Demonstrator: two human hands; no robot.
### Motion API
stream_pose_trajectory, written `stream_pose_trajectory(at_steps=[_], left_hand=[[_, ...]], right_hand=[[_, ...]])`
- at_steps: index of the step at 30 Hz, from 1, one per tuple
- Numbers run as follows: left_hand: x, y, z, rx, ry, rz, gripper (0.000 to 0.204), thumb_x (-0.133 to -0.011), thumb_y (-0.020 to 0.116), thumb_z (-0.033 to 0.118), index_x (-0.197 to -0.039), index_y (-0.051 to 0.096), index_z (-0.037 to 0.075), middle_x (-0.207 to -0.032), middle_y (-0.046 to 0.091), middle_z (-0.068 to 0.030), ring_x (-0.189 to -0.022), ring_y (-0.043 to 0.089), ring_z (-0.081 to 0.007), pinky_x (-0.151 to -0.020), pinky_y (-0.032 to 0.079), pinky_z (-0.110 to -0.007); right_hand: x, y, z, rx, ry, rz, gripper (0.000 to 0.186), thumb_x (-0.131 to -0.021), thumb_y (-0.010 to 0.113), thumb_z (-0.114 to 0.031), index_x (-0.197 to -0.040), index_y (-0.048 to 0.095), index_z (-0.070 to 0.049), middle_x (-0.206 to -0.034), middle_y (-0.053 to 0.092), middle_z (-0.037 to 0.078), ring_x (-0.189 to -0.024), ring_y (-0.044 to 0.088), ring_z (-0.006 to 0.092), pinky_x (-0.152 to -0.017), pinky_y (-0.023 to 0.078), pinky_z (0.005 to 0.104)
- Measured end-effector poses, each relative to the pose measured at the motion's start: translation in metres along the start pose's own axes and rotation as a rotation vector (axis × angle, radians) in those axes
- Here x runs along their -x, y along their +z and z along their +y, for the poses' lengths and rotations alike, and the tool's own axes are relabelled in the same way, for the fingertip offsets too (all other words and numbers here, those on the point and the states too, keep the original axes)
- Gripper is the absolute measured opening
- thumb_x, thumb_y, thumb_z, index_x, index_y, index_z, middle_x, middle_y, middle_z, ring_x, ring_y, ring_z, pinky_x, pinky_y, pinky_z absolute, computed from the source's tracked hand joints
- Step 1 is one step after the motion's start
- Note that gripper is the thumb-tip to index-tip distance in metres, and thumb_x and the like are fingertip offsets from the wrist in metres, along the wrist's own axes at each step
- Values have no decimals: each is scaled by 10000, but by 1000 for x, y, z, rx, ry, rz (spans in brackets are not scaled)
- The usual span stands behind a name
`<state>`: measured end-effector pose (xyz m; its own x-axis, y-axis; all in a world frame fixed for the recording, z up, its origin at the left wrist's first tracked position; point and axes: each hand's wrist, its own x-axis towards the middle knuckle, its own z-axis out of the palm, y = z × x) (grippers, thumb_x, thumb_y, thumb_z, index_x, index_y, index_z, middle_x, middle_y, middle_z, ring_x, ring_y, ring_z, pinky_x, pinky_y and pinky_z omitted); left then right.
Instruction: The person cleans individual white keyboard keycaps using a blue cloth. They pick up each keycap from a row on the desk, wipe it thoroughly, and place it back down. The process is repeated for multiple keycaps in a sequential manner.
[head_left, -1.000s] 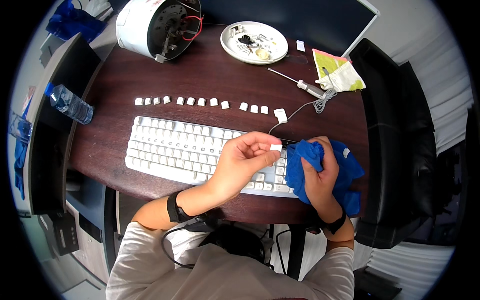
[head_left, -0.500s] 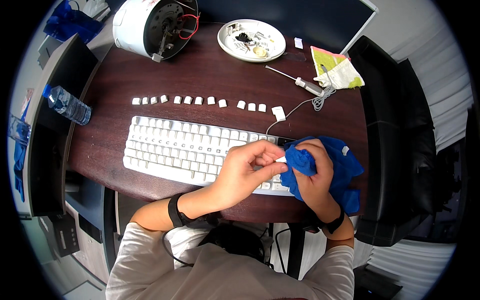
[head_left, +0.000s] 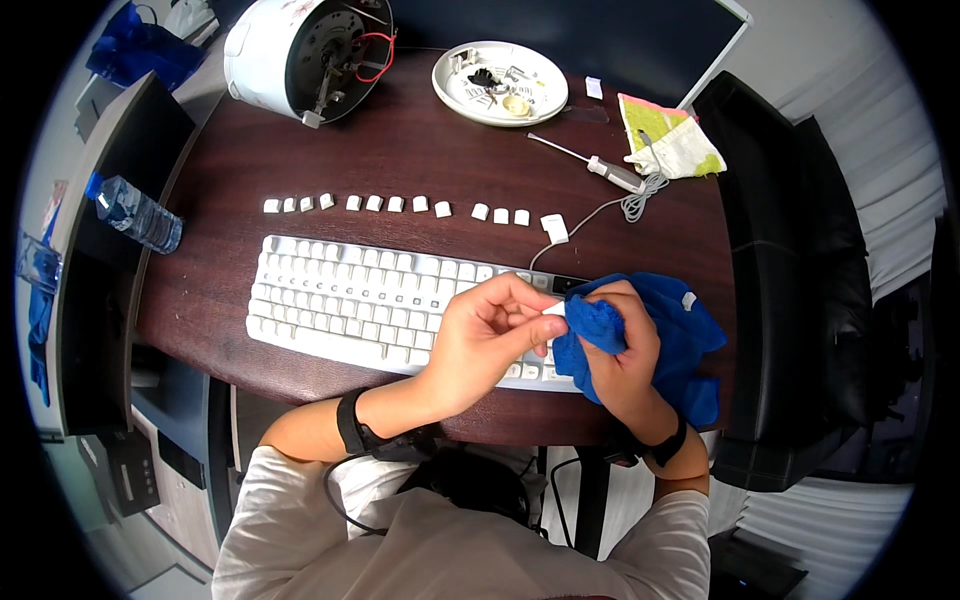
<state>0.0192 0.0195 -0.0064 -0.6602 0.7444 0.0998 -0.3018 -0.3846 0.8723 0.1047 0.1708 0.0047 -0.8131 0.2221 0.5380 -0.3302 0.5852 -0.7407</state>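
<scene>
a dark monitor screen (head_left: 560,25) stands along the desk's far edge, its face blank and its pale rim slanting at the right corner. a clear plastic water bottle (head_left: 135,212) with a blue cap lies on its side at the left; its label cannot be made out. no signs show.

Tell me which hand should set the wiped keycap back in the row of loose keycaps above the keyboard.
Probably the left hand: its fingertips already pinch the small white keycap. The right hand is wrapped in the blue cloth. The keycap row lies beyond the keyboard, toward the left.
</scene>
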Motion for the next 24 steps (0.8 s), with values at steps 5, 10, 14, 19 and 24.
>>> stream_pose_trajectory(at_steps=[5, 10, 14, 19, 24], left_hand=[[3, 2, -2, -20, -21, 53, 105, -877, 625, 25, -972, 591, -3, -849, 654, -47, -706, 588, -51, -622, 471, -184], [5, 5, 2, -18, 8, 75, 97, -880, 624, 32, -964, 592, -5, -843, 652, -42, -706, 589, -49, -614, 458, -175], [5, 2, 0, -47, -2, 22, 95, -885, 617, 30, -967, 589, -8, -855, 651, -43, -715, 591, -47, -629, 468, -181], [0, 2, 7, 10, 132, 123, 110, -888, 610, 24, -990, 582, -5, -861, 641, -39, -739, 583, -42, -653, 472, -186], [0, -3, 2, -120, 159, 92, 117, -897, 589, 15, -1011, 572, -8, -892, 636, -32, -779, 586, -53, -694, 482, -196]], right_hand=[[0, 1, 2, 30, -54, -19, 188, -783, 682, -12, -942, 583, 12, -890, 590, 118, -756, 609, 207, -657, 476, 273], [-1, -3, 1, 34, -44, -52, 185, -789, 666, -8, -952, 582, 18, -875, 586, 124, -741, 605, 211, -643, 474, 276], [-1, -3, 0, 27, -46, -49, 185, -787, 664, -9, -951, 584, 22, -865, 584, 123, -727, 602, 212, -628, 471, 279], [-1, 0, -2, 63, -65, -161, 198, -752, 667, 13, -934, 591, 28, -851, 581, 123, -724, 601, 217, -624, 470, 282], [-4, -6, 1, 86, -73, 5, 203, -759, 646, 14, -950, 578, 29, -878, 592, 134, -735, 600, 217, -650, 471, 281]])
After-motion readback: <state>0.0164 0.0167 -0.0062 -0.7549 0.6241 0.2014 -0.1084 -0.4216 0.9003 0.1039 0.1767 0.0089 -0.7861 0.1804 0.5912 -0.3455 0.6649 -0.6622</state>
